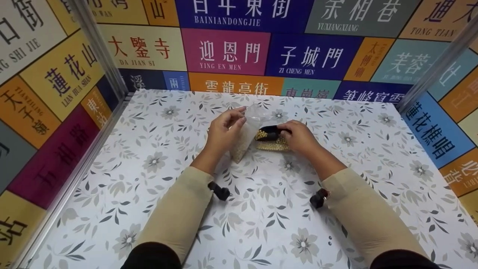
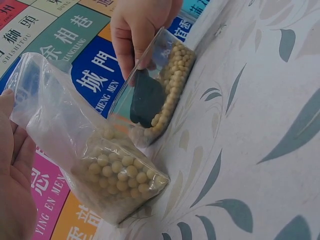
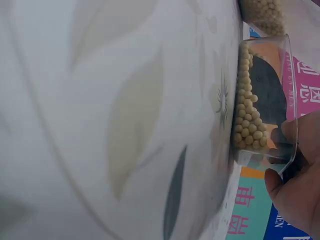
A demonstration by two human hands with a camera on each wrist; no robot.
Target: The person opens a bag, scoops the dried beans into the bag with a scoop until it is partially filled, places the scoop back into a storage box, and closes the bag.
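My left hand (image 1: 223, 130) grips the upper edge of a clear plastic bag (image 1: 246, 136), which stands upright on the table. Pale yellow round beans (image 2: 121, 175) fill the bag's lower part. To its right sits a clear plastic box (image 1: 272, 148) with a layer of the same beans along its bottom. My right hand (image 1: 301, 139) holds a black scoop (image 1: 272, 130) by its handle, and the scoop's dark bowl (image 3: 267, 87) is down inside the box. Some beans show at the scoop's mouth in the head view.
A white tablecloth (image 1: 261, 209) with grey flowers and leaves covers the table. Colourful panels with street names (image 1: 224, 52) rise behind and at both sides. Small black devices (image 1: 319, 198) are strapped at both wrists.
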